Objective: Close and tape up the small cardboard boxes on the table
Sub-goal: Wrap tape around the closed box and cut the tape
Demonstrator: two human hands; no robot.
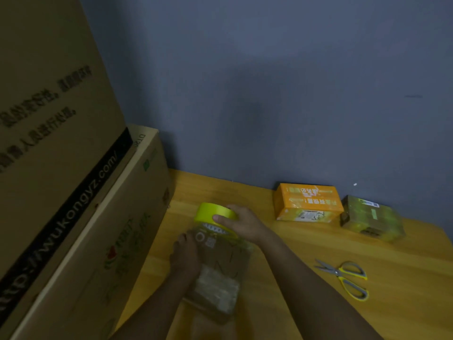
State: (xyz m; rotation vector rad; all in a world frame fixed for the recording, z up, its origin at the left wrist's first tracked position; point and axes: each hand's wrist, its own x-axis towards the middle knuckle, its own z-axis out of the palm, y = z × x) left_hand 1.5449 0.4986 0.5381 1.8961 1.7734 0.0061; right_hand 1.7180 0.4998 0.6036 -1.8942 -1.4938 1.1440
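On the yellow wooden bench point(282, 278), the small brown cardboard box point(220, 273) lay between both hands. The left hand point(185, 256) pressed against its left side, fingers curled on the edge. The right hand point(241, 223) gripped the yellow-green tape roll point(210, 212) at the box's far end. Grey-and-yellow scissors point(343, 278) lay well apart, rightward.

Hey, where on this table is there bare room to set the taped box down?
Bare wooden table lies between the right hand and the orange cardboard box, and along the back edge behind the yellow-green tape roll. It is crowded by the grey-and-yellow scissors and the green-taped box.
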